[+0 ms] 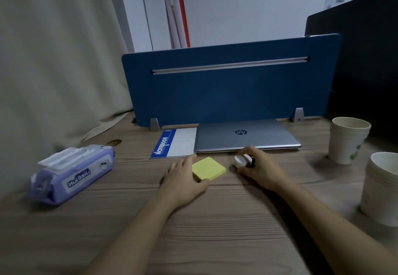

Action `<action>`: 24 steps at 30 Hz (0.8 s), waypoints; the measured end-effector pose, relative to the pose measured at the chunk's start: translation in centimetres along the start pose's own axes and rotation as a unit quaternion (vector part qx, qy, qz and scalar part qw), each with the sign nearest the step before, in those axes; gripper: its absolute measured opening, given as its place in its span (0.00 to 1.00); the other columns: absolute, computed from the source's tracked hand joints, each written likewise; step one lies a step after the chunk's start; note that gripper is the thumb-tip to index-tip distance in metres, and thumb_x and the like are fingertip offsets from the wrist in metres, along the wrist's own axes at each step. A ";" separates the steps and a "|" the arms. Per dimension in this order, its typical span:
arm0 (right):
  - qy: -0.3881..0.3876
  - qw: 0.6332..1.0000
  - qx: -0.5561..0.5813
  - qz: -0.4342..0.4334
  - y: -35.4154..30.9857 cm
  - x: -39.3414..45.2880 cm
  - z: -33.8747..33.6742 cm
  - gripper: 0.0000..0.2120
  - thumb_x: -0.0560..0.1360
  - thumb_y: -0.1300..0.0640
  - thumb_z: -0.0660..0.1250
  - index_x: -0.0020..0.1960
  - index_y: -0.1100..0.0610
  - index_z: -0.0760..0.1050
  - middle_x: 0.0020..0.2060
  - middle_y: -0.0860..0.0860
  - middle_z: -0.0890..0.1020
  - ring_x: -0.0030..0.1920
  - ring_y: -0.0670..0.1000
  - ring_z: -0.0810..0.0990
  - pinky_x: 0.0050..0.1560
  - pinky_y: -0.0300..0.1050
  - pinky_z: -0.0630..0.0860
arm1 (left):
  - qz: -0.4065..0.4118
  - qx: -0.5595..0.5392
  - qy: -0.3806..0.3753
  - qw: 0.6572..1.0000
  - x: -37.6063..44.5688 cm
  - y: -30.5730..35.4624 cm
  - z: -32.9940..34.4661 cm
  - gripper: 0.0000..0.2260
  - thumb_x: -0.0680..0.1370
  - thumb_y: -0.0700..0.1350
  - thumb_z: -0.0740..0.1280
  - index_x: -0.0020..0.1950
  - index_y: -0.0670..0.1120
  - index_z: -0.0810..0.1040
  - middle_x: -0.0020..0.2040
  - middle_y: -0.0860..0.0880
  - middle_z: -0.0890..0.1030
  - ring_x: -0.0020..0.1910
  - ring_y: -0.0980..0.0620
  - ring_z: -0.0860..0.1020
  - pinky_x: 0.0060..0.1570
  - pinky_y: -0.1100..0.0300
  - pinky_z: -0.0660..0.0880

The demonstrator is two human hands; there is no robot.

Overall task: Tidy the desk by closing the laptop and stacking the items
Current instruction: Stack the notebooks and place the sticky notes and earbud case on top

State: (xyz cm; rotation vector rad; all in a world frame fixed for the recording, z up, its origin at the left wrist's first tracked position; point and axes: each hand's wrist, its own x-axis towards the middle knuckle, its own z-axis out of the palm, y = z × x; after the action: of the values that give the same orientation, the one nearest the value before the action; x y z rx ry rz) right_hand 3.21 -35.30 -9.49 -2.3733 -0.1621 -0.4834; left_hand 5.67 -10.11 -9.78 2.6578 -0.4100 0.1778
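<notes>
A silver laptop (pixel 245 134) lies shut against the blue divider, with a blue and white notebook (pixel 175 143) flat beside it on the left. In front of them a yellow sticky-note pad (pixel 208 168) rests on the wooden desk. My left hand (pixel 183 177) grips the pad's left edge, thumb at its near corner. My right hand (pixel 256 167) is curled around a small white and black round object (pixel 242 160), just right of the pad and in front of the laptop.
A purple pack of wet wipes (pixel 71 173) lies at the left. Two stacks of paper cups (pixel 346 139) (pixel 381 186) stand at the right. The blue divider panel (pixel 226 85) closes the back, a curtain hangs at the left, and a dark monitor stands at the far right.
</notes>
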 end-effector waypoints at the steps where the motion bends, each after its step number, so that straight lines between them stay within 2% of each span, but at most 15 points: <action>1: -0.008 1.000 0.005 0.000 -0.6 -0.1 0.5 0.13 0.71 0.50 0.74 0.52 0.49 0.74 0.47 0.46 0.79 0.43 0.46 0.76 0.41 0.42 0.71 | -0.002 -0.008 -0.005 1.000 -0.4 -1.2 -0.8 0.38 0.70 0.64 0.68 0.76 0.56 0.57 0.72 0.50 0.69 0.70 0.48 0.65 0.66 0.44 0.69; 6: -0.041 0.999 0.010 -0.023 -4.7 -0.6 4.5 0.14 0.74 0.47 0.71 0.57 0.47 0.72 0.47 0.46 0.79 0.44 0.47 0.77 0.42 0.43 0.70 | -0.021 -0.050 -0.034 0.998 -2.3 -6.7 -4.4 0.32 0.73 0.57 0.70 0.75 0.57 0.61 0.71 0.49 0.69 0.69 0.49 0.67 0.64 0.47 0.71; 12: -0.064 0.997 0.010 -0.039 -7.6 0.2 7.3 0.15 0.75 0.44 0.67 0.59 0.46 0.71 0.47 0.47 0.79 0.44 0.47 0.76 0.43 0.42 0.69 | -0.029 -0.061 -0.044 0.997 -3.6 -9.9 -6.3 0.32 0.73 0.60 0.70 0.74 0.61 0.62 0.70 0.49 0.69 0.68 0.50 0.68 0.64 0.50 0.70; 16: -0.041 0.997 -0.020 -0.060 -7.4 1.1 7.7 0.14 0.75 0.43 0.67 0.56 0.48 0.72 0.47 0.45 0.77 0.43 0.47 0.76 0.41 0.42 0.69 | -0.029 -0.056 -0.021 0.998 -3.3 -10.6 -6.3 0.32 0.72 0.62 0.69 0.74 0.60 0.62 0.69 0.50 0.69 0.67 0.51 0.68 0.63 0.50 0.70; 19: -0.037 0.993 -0.048 -0.103 -7.5 2.0 8.3 0.13 0.75 0.43 0.67 0.55 0.47 0.71 0.50 0.45 0.76 0.48 0.47 0.74 0.43 0.41 0.69 | 0.003 -0.016 -0.004 1.000 -2.6 -10.7 -5.8 0.33 0.71 0.65 0.67 0.74 0.58 0.62 0.70 0.53 0.70 0.69 0.52 0.66 0.63 0.49 0.70; 24: 0.062 0.978 -0.108 -0.168 -8.1 4.0 9.2 0.14 0.74 0.46 0.67 0.56 0.50 0.71 0.51 0.47 0.78 0.51 0.49 0.72 0.47 0.45 0.73 | 0.030 -0.036 0.038 0.998 -1.2 -11.0 -5.5 0.39 0.65 0.68 0.69 0.73 0.59 0.61 0.70 0.54 0.71 0.64 0.54 0.70 0.56 0.55 0.72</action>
State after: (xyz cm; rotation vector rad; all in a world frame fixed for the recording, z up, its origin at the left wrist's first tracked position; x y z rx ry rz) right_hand 7.65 -23.13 -9.27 -2.5260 -0.4796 -0.8456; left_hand 7.71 2.06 -9.55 2.5609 -0.4632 0.2776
